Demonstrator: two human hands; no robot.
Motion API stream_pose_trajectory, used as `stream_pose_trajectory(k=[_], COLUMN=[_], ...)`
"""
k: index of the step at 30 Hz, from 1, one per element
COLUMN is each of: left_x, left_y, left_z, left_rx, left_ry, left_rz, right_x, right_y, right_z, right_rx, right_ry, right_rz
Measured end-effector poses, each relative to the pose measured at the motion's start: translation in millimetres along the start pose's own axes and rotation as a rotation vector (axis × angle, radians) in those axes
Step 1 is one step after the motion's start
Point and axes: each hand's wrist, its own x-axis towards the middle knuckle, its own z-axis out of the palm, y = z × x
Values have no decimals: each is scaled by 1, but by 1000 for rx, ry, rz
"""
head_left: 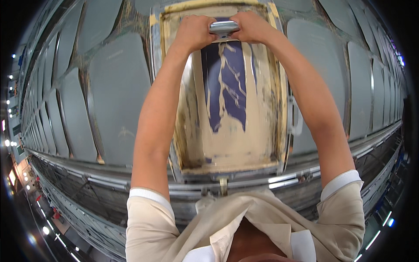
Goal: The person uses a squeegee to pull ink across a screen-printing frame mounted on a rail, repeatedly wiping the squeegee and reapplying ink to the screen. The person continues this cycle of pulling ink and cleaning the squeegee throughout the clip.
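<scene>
My left hand [195, 32] and my right hand [249, 27] are closed around a silver metal squeegee [223, 27] at the far end of a rectangular screen-printing frame [183, 166]. My forearms reach up along both sides of the frame. Beige paste [231, 146] coats much of the screen, with thick ridges and drips over a dark blue-purple middle area [235, 83]. Tan tape and smears line the frame's inner edges.
Rows of flat grey panels [111, 100] lie on a long table to both sides of the frame. A metal rail [288, 178] runs along the near edge. A handle [294, 118] sits on the frame's right side.
</scene>
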Motion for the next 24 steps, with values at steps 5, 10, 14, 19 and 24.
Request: stream_pose_trajectory(k=[5,10,14,19,24], left_x=[-128,-271,-310,-313,-324], left_y=[71,146,176,183,184], left_z=[26,49,44,30,45], left_rx=[-66,-22,-17,30,43], left_ry=[33,16,70,43,72], left_rz=[40,31,2,-23,-15], right_x=[-129,-263,-298,-269,-274], right_y=[-64,-132,-152,-45,21], right_z=[38,84,73,48,76], right_rx=[-53,-7,116,-26,64], right_ry=[14,-65,-81,710,574], right_rz=[-8,-27,40,508,787])
